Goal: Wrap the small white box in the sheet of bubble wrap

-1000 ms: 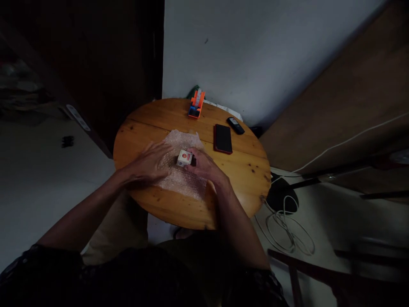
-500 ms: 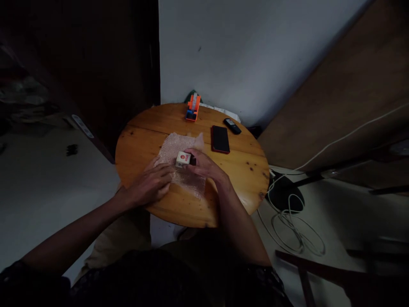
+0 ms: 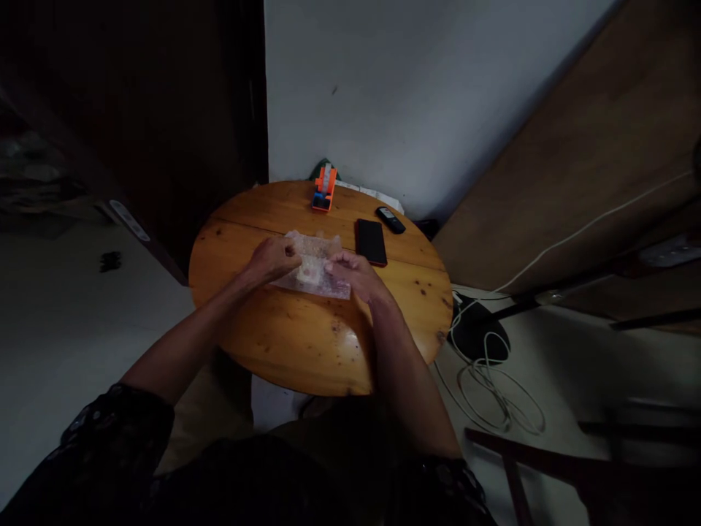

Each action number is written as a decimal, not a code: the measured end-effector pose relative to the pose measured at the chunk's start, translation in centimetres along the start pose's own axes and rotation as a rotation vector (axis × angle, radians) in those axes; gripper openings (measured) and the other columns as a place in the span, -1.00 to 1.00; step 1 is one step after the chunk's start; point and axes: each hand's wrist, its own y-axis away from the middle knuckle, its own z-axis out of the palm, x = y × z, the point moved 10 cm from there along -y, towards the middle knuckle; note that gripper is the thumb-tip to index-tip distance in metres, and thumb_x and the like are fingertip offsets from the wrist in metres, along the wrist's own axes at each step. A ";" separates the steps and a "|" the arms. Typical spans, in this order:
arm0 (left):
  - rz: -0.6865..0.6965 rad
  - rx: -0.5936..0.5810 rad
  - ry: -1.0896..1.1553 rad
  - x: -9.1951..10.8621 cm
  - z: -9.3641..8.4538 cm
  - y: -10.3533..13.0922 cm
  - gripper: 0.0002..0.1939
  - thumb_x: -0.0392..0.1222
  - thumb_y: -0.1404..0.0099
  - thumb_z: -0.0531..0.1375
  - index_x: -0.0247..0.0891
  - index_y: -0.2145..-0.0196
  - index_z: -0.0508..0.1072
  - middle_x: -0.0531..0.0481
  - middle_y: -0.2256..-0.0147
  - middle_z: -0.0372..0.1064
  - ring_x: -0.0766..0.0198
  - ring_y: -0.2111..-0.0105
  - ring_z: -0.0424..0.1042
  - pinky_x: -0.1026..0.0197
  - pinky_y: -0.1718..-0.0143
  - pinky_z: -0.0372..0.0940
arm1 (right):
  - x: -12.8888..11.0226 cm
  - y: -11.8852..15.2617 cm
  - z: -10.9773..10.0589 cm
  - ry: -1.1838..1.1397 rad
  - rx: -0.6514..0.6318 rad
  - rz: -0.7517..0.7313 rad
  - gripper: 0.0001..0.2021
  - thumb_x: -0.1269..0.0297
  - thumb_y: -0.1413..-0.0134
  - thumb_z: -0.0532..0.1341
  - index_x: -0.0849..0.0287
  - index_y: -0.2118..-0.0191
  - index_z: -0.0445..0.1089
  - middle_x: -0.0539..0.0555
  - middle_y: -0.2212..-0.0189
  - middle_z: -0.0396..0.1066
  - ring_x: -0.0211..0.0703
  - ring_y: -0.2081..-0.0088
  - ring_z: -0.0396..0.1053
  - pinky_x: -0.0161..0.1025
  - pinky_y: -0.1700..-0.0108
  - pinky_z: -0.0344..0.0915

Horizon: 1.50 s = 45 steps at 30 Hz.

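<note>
A sheet of clear bubble wrap [image 3: 315, 287] lies on the round wooden table, folded over a small white box [image 3: 309, 271]. The box shows blurred through the plastic. At the wrap's left side my left hand [image 3: 272, 260] is closed, its thumb and fingers pinching the sheet. My right hand [image 3: 358, 276] is at the right side, with bent fingers closed on the wrap close to the box. The exact hold of its fingertips is partly hidden.
Behind the wrap stands an orange tape dispenser [image 3: 325, 188]. A black phone [image 3: 371, 242] in a red case and a small dark keypad phone or remote [image 3: 391, 219] lie to the right on the wooden table [image 3: 307, 351]. Coiled white cable [image 3: 496, 394] lies on the floor.
The near part of the bubble wrap has been folded away from me over the box. My left hand has moved forward with it; my right hand has let go of the bare box.
</note>
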 end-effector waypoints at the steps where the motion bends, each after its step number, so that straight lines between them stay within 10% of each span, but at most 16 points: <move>1: 0.004 -0.011 0.032 -0.3 0.2 0.0 -0.89 -0.17 -0.02 0.12 -0.24 0.57 0.35 0.08 0.56 0.24 0.28 0.45 0.26 0.24 0.42 0.10 | 0.3 -0.2 0.0 0.002 0.024 0.006 -0.60 -0.08 0.20 0.42 0.14 0.38 0.42 -0.02 0.46 0.40 -0.20 0.39 0.32 -0.23 0.31 0.26; 30: -0.078 -0.238 0.494 -1.8 4.7 0.3 -0.61 -0.07 0.01 0.25 -0.27 0.20 0.44 0.13 0.48 0.27 0.33 0.47 0.25 0.31 0.45 0.12 | 1.0 -0.8 -0.4 0.250 0.074 -0.065 -0.78 0.13 0.07 0.31 0.12 0.37 0.35 -0.06 0.51 0.32 -0.23 0.45 0.24 -0.27 0.38 0.14; 39: -0.061 -0.283 0.459 -1.2 4.9 0.0 -0.61 -0.11 -0.02 0.22 -0.29 0.17 0.44 0.15 0.51 0.25 0.36 0.52 0.20 0.31 0.50 0.06 | -5.6 1.7 3.1 0.642 0.073 -0.524 -0.78 0.46 -0.07 0.10 0.12 0.26 0.47 0.11 0.21 0.47 -0.03 0.10 0.38 -0.10 0.00 0.28; 45: -0.010 -0.249 0.445 -1.1 5.0 -0.6 -0.62 -0.08 -0.02 0.24 -0.31 0.20 0.46 0.06 0.39 0.35 0.31 0.40 0.31 0.30 0.40 0.17 | -5.9 2.2 5.3 0.795 -0.054 -0.590 -0.85 0.31 -0.24 0.17 0.12 0.20 0.51 0.10 0.22 0.52 -0.05 0.14 0.40 -0.10 0.01 0.27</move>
